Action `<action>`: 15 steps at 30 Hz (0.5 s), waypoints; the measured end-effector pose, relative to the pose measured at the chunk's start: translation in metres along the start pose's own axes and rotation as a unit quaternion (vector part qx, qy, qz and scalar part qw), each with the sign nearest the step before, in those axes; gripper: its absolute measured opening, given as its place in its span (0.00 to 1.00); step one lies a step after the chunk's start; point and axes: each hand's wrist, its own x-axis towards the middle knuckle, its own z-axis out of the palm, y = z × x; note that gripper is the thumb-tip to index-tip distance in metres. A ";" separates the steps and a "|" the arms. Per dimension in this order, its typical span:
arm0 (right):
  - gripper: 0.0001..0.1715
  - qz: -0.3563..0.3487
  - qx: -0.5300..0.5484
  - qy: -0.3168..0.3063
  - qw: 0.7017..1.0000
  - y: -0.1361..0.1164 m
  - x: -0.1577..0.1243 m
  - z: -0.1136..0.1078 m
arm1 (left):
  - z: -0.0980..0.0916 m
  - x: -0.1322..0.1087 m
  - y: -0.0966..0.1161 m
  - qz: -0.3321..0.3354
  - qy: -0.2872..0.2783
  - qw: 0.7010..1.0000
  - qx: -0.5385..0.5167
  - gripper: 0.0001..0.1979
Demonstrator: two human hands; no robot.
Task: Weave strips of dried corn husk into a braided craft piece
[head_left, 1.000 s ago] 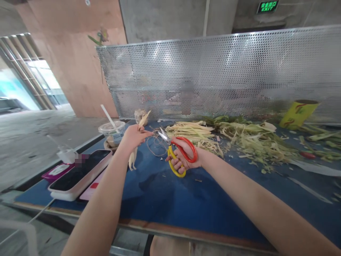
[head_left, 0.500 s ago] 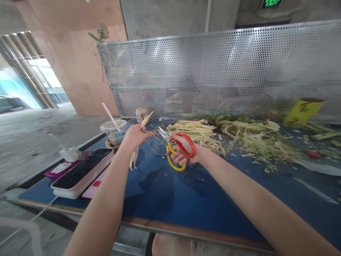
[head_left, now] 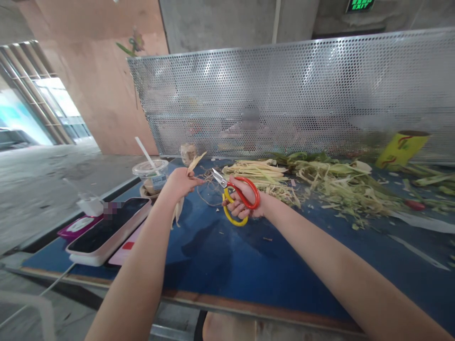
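In my left hand (head_left: 183, 183) is a pale, dried corn husk (head_left: 196, 161); one tip sticks up above the fingers and its loose ends hang below the wrist. My right hand (head_left: 243, 199) grips scissors (head_left: 245, 192) with one red and one yellow handle loop. Their blades point up and left toward my left fingertips, a small distance away. Thin brown twine (head_left: 208, 201) lies in a loose tangle on the blue table (head_left: 220, 265) behind and between the hands. Beyond the scissors lies a bundle of pale husk strips (head_left: 256, 169).
A phone (head_left: 110, 225) and a plastic cup with a straw (head_left: 151, 175) stand at the left. Leafy green scraps (head_left: 341, 189) spread across the right, near a yellow tube (head_left: 401, 150) and a knife (head_left: 419, 251). A perforated metal panel (head_left: 227, 94) closes off the back.
Both hands hold nearly the same place, still with the husk and the scissors. The view has shifted very slightly.
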 end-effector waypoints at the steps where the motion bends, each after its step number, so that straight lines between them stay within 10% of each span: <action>1: 0.40 -0.002 -0.005 0.004 1.000 0.000 0.000 0.000 | 0.000 0.001 -0.001 -0.002 -0.008 1.000 0.011 0.21; 15: 0.39 0.013 -0.049 -0.021 0.998 0.001 -0.001 0.002 | -0.002 0.004 -0.004 0.022 0.022 0.996 0.083 0.20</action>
